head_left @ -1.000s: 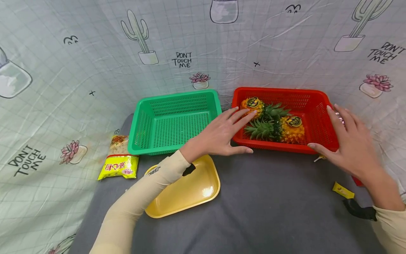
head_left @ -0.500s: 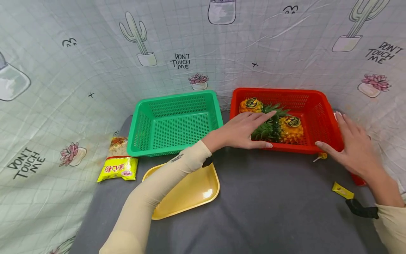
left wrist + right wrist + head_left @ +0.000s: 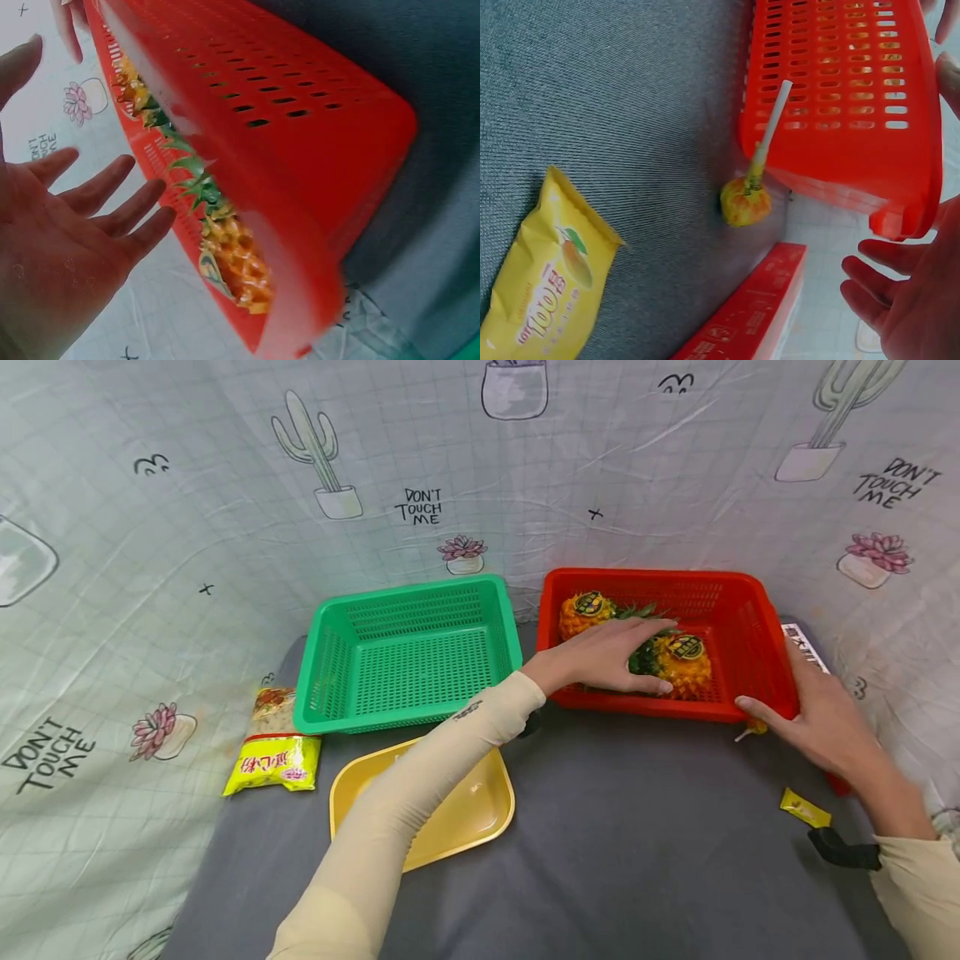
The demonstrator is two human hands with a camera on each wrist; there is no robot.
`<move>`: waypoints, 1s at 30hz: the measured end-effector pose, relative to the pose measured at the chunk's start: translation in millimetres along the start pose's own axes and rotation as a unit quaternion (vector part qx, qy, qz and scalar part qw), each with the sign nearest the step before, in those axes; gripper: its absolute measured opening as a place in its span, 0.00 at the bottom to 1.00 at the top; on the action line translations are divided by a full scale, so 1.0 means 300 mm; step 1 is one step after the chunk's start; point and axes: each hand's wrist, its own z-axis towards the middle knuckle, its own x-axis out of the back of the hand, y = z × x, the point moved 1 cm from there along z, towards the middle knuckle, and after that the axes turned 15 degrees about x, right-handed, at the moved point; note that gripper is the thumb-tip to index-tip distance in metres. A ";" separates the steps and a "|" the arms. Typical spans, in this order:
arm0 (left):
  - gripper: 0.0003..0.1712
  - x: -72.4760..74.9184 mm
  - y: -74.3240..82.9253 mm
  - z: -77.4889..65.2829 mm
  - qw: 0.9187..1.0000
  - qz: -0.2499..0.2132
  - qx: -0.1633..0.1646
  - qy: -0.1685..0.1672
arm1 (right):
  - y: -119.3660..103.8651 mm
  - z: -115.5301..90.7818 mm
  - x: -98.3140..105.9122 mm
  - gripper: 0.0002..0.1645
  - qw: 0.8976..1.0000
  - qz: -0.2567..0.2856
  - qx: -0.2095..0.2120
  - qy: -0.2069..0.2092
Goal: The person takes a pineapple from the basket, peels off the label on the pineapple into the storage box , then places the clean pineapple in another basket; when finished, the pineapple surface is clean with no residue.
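Observation:
A red plastic basket (image 3: 645,703) holds two pineapples with round stickers: the left pineapple (image 3: 576,617) lies at the far left corner, the right pineapple (image 3: 686,675) nearer the front. My left hand (image 3: 611,656) hovers over the basket with spread fingers, its thumb close to the right pineapple. In the left wrist view that palm faces the basket's rim and nothing is in it. At the basket's right front corner is my right hand (image 3: 832,718), thumb at the front rim and relaxed fingers along the outer right side, as the right wrist view also shows.
A green basket (image 3: 408,720) stands left of the red one. In front lies a yellow tray (image 3: 472,810), partly under my left forearm. A noodle bag (image 3: 276,760) lies far left. Near my right hand are a lollipop (image 3: 746,202), a yellow packet (image 3: 555,277) and a red box (image 3: 750,315).
My left hand has moved right across the red basket, from the left pineapple toward the right one. My right hand has come in closer to the basket's right corner.

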 end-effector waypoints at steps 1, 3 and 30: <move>0.54 0.001 0.004 0.013 1.000 0.002 0.001 -0.004 | 0.007 -0.003 -0.003 0.63 1.000 0.013 -0.005 0.002; 0.52 0.005 0.013 0.037 1.000 0.005 0.004 -0.013 | 0.020 -0.011 -0.012 0.63 0.999 0.035 -0.012 0.006; 0.56 -0.048 0.024 0.170 0.996 0.031 0.042 -0.073 | 0.032 -0.029 -0.048 0.61 0.993 0.108 -0.049 0.015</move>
